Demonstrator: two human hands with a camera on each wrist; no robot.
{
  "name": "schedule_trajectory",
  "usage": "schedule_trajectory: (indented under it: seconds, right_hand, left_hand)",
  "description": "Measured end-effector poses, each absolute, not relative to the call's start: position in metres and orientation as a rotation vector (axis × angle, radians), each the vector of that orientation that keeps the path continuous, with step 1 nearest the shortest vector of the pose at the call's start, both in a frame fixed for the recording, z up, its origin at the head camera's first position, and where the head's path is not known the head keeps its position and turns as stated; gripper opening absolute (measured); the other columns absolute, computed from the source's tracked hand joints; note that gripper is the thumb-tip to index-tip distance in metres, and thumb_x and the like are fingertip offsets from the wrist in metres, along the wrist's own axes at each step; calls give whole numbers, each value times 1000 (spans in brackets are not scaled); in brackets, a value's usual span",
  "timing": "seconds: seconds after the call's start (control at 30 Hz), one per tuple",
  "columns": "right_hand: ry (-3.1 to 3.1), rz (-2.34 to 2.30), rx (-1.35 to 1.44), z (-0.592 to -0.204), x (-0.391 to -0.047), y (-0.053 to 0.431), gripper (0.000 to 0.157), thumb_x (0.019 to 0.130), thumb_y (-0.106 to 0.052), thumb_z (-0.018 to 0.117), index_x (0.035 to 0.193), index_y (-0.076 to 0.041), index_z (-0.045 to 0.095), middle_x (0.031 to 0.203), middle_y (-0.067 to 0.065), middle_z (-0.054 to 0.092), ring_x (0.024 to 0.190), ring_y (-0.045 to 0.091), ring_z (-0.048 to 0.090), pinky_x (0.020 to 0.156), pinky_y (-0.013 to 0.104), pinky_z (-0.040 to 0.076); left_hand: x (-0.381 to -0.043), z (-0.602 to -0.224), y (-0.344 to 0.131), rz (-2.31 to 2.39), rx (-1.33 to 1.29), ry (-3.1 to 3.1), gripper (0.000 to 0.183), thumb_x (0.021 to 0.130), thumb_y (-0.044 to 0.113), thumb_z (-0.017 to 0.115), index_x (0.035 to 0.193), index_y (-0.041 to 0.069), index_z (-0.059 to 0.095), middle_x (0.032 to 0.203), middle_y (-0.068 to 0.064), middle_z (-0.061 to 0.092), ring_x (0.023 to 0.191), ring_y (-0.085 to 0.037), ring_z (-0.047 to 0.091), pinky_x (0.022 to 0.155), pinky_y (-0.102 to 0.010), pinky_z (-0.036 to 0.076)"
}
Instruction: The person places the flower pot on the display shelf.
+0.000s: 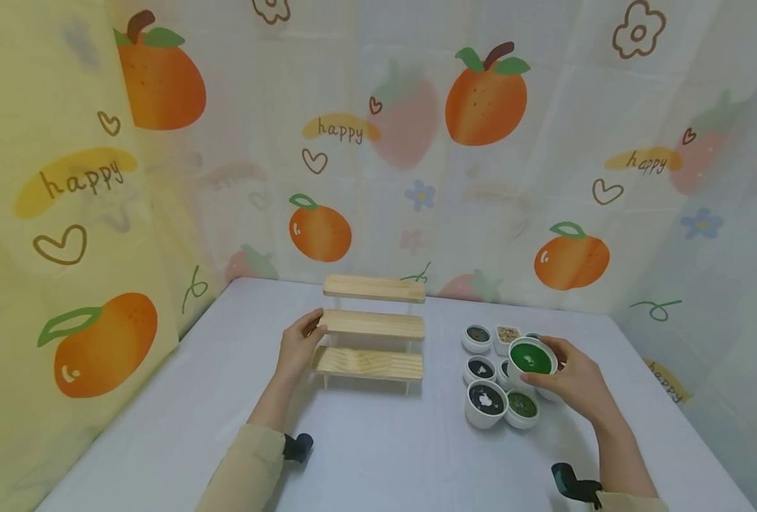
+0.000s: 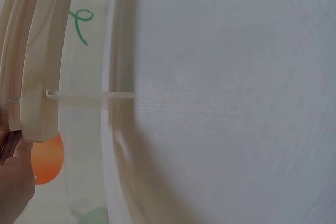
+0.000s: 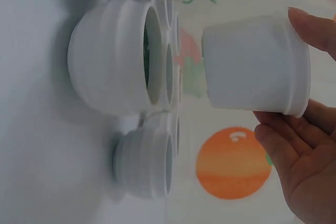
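A three-tier wooden display stand (image 1: 372, 324) with pale boards stands in the middle of the table. My left hand (image 1: 299, 344) grips the left end of its middle board; in the left wrist view the thumb and fingers (image 2: 17, 179) are at the board's end. On the right, my right hand (image 1: 573, 377) holds a white pot (image 1: 532, 358) with green contents, thumb on one side of the rim and fingers on the other. The right wrist view shows this tapered pot (image 3: 254, 64) raised above the table, beside the other pots.
Below the held pot, several small white pots cluster, among them a dark-filled one (image 1: 486, 403) in front and a green-filled one (image 1: 522, 409). A squarish pot (image 1: 508, 338) with tan bits stands behind. The white table (image 1: 378, 455) ends at a fruit-printed curtain (image 1: 366, 235).
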State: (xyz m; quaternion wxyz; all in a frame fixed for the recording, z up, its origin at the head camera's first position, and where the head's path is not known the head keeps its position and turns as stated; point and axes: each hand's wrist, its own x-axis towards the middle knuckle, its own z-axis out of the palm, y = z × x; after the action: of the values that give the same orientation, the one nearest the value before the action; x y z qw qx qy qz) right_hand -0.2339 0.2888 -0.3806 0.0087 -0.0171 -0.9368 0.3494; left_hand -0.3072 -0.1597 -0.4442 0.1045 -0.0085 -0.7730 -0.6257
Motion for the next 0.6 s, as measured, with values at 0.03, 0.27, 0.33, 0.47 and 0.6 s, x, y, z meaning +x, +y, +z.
schedule_trajectory:
  seconds: [0.03, 0.27, 0.33, 0.47, 0.6]
  right_hand:
    - [-2918, 1094, -32, -380, -236, 286, 94, 78, -41, 81, 149, -1, 35, 150, 29, 42, 133, 48, 41, 109, 66, 41]
    - [-2873, 1113, 88, -372, -251, 268, 90, 78, -40, 81, 148, -4, 38, 149, 26, 45, 133, 46, 43, 111, 65, 41]
    - [-2864, 1120, 121, -369, -256, 261, 89, 78, -41, 81, 148, -5, 39, 150, 24, 45, 135, 46, 43, 112, 65, 39]
    - [-2845, 1136, 176, -362, -266, 248, 87, 78, -40, 82, 147, -7, 41, 150, 22, 47, 133, 43, 45, 112, 63, 41]
    - [-2817, 1132, 236, -355, -275, 237, 84, 78, -38, 82, 145, -7, 44, 146, 21, 51, 128, 40, 49, 109, 60, 45]
  left_hand:
    - [-307, -445, -160, -1844, -28, -2283, 46, 100, 12, 57, 143, 0, 47, 152, -19, 47, 143, -33, 44, 122, -39, 36]
    - [-306, -448, -159, -1865, -34, -2280, 46, 100, 13, 56, 144, 0, 47, 153, -19, 45, 145, -33, 41, 123, -40, 35]
    - [-306, -448, -159, -1862, -26, -2281, 46, 101, 12, 56, 144, 0, 47, 153, -19, 45, 145, -33, 41, 123, -40, 35]
    - [-306, -446, -159, -1850, -11, -2282, 46, 100, 12, 56, 144, -1, 46, 153, -20, 45, 145, -34, 41, 123, -40, 35]
    - [-305, -444, -159, -1828, -21, -2264, 46, 100, 12, 57, 143, -1, 47, 151, -22, 47, 143, -36, 43, 122, -43, 36]
